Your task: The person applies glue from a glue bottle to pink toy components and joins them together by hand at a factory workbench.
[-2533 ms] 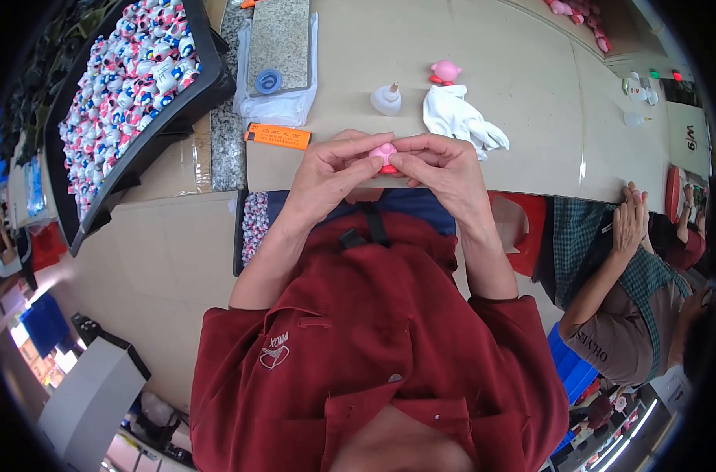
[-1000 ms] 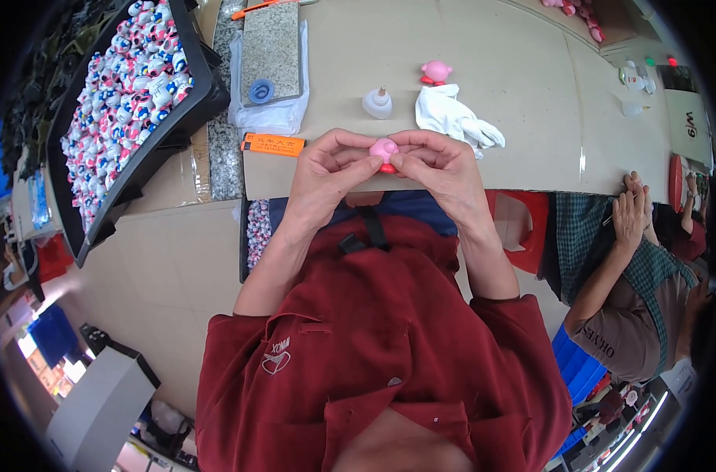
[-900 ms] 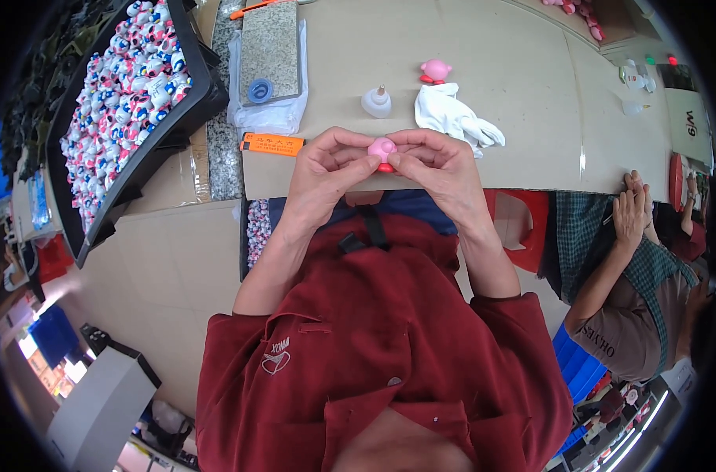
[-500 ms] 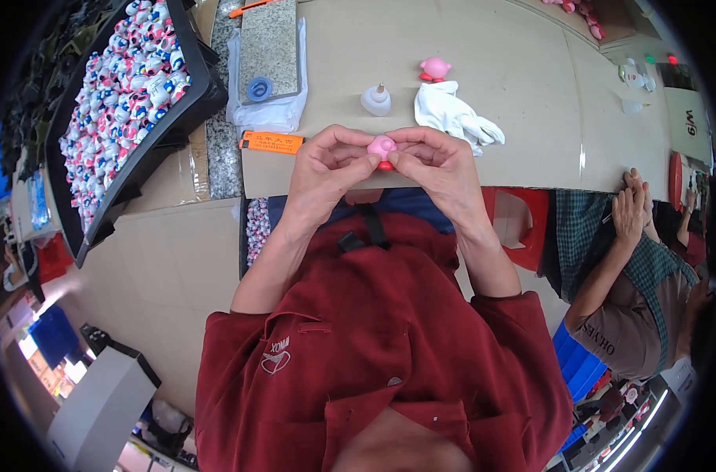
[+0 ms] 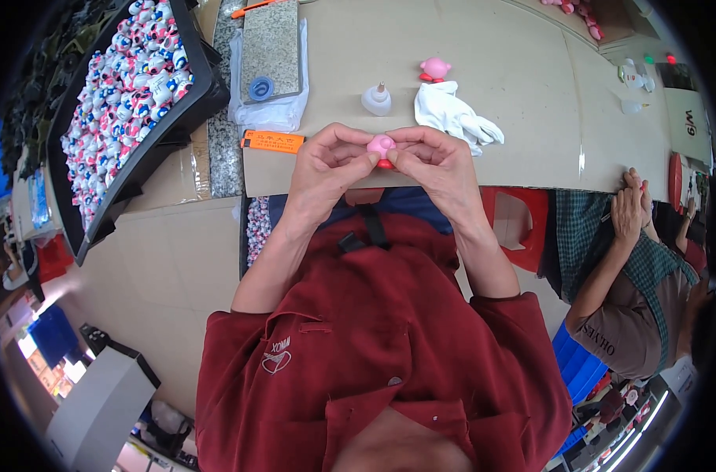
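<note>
Pink and red, a small rounded toy figure (image 5: 381, 147) is held in the head view between the person's two hands, over the near edge of the worktop (image 5: 531, 110). Its pink body shows in the gap between the fingers (image 5: 345, 132) of both hands, with the red part lowermost, by the thumb tips. The left hand (image 5: 322, 169) pinches it from the left, thumb pressed to its lower side and index finger reaching its upper side. The right hand (image 5: 444, 169) mirrors this from the right, so the fingers of each hand stand only as far apart as the toy between them. The other fingers are curled behind, and their tips are hidden.

Beyond the hands, a whitish squeeze bottle (image 5: 376, 101) with a narrow tip stands on the worktop. To its right lies a crumpled white glove (image 5: 452, 114), and at the glove's far end is a second pink figure (image 5: 434, 68) with red feet. Near the left hand lies a flat orange packet (image 5: 273, 141); past it, a blue ring (image 5: 260, 88) rests on a speckled slab (image 5: 270, 47). Further left, a black tray (image 5: 206, 82) is heaped with white, pink and blue figures (image 5: 130, 86).
</note>
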`<state>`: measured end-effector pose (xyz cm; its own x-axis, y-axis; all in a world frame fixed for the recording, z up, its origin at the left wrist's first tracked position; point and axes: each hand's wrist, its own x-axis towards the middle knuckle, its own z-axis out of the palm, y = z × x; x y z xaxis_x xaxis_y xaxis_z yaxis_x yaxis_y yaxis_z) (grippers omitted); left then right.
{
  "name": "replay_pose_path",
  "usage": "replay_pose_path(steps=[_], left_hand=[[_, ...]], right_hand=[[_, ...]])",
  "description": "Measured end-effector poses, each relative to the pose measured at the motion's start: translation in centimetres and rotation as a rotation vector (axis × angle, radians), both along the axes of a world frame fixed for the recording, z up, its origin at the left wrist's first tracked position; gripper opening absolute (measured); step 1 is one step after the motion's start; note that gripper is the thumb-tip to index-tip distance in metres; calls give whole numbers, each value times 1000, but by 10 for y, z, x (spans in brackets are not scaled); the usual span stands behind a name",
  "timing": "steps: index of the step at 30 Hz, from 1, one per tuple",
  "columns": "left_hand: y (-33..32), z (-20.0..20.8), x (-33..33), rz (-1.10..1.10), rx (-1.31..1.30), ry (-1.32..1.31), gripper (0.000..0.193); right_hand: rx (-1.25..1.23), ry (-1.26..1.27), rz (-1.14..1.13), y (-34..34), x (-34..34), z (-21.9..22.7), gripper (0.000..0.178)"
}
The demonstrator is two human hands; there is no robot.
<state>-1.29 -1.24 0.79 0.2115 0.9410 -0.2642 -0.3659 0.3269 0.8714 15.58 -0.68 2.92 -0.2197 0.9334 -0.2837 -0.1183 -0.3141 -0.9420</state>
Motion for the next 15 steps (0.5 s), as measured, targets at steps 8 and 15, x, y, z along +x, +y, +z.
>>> replay_pose_path(steps=[8,15], left_hand=[[2,3,-2,-22,-11,20,16],[1,2,-1,-16,-8,-9,16]], right_hand=[[14,13,22,3,2,-1,19],[22,7,36,4,2,0,18]])
